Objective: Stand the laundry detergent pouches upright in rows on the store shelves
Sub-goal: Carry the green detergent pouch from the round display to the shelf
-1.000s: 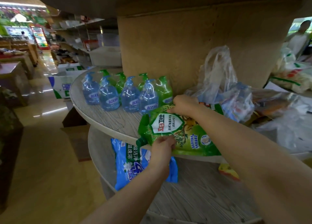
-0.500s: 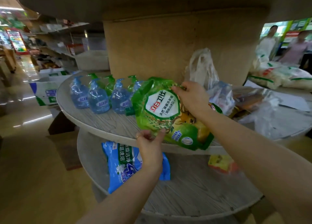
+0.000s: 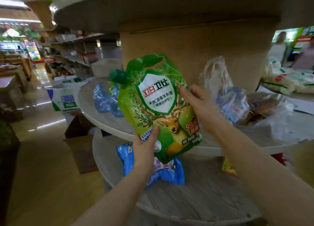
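Note:
A large green detergent pouch [image 3: 158,106] with a deer picture, a white shield label and a green cap at its upper left is held nearly upright in front of the round middle shelf [image 3: 110,122]. My left hand [image 3: 144,147] grips its lower left corner, thumb on the front. My right hand [image 3: 198,103] holds its right edge, fingers spread on the face. Small blue pouches [image 3: 103,98] stand on the shelf behind it, partly hidden. A blue pouch [image 3: 168,171] lies flat on the lower shelf [image 3: 203,200].
A thick tan column [image 3: 195,55] rises behind the shelf. Clear plastic bags of goods [image 3: 234,96] crowd the shelf's right side. A yellow packet [image 3: 229,169] lies on the lower shelf. Cardboard boxes [image 3: 81,149] stand on the floor at left. Two people [image 3: 280,48] stand far right.
The green pouch has been lifted off the shelf and turned from lying on its side to nearly upright. Both hands shifted their grip, and the view moved closer.

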Demonstrator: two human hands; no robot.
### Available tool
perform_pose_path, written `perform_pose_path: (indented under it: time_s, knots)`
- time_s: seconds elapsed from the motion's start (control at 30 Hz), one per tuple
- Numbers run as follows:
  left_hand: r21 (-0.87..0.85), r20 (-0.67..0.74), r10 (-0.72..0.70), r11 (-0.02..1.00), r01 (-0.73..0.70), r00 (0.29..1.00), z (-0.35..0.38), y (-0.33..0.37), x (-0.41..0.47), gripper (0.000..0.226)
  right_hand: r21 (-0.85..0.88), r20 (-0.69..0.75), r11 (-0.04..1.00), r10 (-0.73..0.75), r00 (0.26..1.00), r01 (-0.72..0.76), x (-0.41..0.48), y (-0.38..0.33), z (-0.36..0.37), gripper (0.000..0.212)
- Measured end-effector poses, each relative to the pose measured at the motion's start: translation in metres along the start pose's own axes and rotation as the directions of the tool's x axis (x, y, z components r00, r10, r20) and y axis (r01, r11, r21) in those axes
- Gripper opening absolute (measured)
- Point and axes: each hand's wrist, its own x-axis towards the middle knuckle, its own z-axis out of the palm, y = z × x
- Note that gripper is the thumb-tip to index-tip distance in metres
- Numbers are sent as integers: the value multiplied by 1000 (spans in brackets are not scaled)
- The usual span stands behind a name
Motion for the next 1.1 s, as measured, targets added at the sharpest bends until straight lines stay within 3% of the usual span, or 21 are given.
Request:
perform_pose_path:
  time_s: [0.03,0.1,0.13,0.2,0.27,0.53,0.63,0.77,0.93,1.1]
  knots:
    - [28,-23,34,999,-34,999,-6,7,-4,25,125,95,988,84,992,-96,-2,0,3,21]
    - [87,-53,99,992,-94,994,-19,21,-11,11,321,196,897,252,948,-305,-7,1,10,68]
    - [114,-55,118,987,-111,991,-25,27,-16,6,350,239,871,272,932,-344,-9,1,14,67]
    - [150,-71,135,981,-123,988,-40,37,-28,8,373,312,861,236,920,-347,-11,-1,25,37]
    - [181,-121,137,977,-114,983,-53,46,-46,13,400,294,866,191,937,-301,-17,-5,36,23]
    - [154,-401,164,982,-110,901,-100,71,-150,21,496,376,842,13,927,-213,-88,-15,99,11]
    - [185,-530,194,977,-111,825,-118,84,-197,33,498,464,830,-10,886,-251,-121,-25,129,12]
    - [231,-665,243,966,-115,707,-144,102,-252,81,498,560,825,-70,825,-268,-167,-52,165,11]
    - [268,-775,287,956,-119,563,-168,129,-323,45,492,680,806,-120,723,-328,-226,-91,202,10]
    - [311,-833,348,937,-157,431,-182,156,-403,45,534,760,737,-202,618,-415,-297,-141,230,10]
